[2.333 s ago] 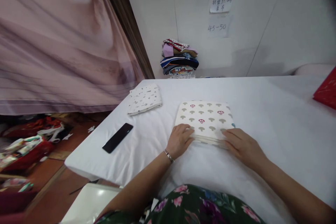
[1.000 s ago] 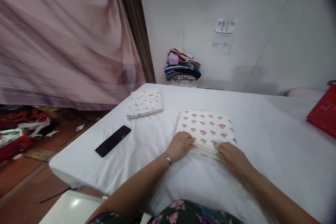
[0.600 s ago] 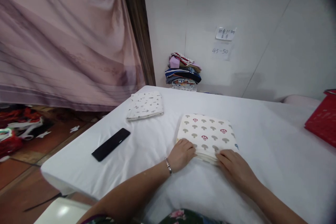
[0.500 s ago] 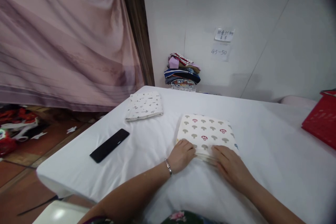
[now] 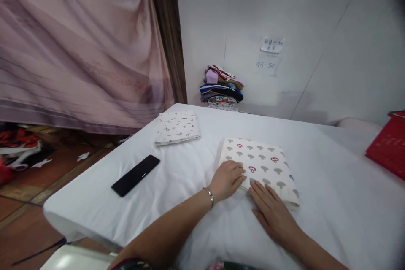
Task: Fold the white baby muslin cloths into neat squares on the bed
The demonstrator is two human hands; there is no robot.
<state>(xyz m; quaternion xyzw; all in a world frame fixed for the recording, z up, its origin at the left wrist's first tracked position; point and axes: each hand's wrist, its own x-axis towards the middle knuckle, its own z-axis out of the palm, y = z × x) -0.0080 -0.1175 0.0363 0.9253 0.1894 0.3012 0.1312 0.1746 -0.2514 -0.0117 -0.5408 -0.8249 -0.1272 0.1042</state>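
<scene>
So both hands are on the folded mushroom-print cloth (image 5: pixel 262 166), which lies flat on the white-sheeted table (image 5: pixel 332 185) right in front of the person, a bit skewed. The left hand (image 5: pixel 226 180), the one with the thin bracelet (image 5: pixel 210 196), sits on the near-left corner with its fingers curled over the top. I can't tell if the thumb is hooked under the edge or just pressing. The right hand (image 5: pixel 270 211) is spread flat, palm down, holding nothing, with its fingertips touching the cloth's near edge.

My read is that this is the tidy-up bit of folding, squaring and flattening the bundle. Any move from here needs even pressure from both sides so the layers don't slide apart, and a pinch through all the layers if it gets lifted.

Other stuff: 1 smaller folded cloth with tiny print (image 5: pixel 177 127) sits further back on the left, and a black phone (image 5: pixel 136 169) lies near the table's left edge, well apart from the hands. There's a stack of folded clothes (image 5: pixel 221 88) by the wall, a red thing (image 5: pixel 387 147) at far right and a pink curtain (image 5: pixel 79 50) on the left.
</scene>
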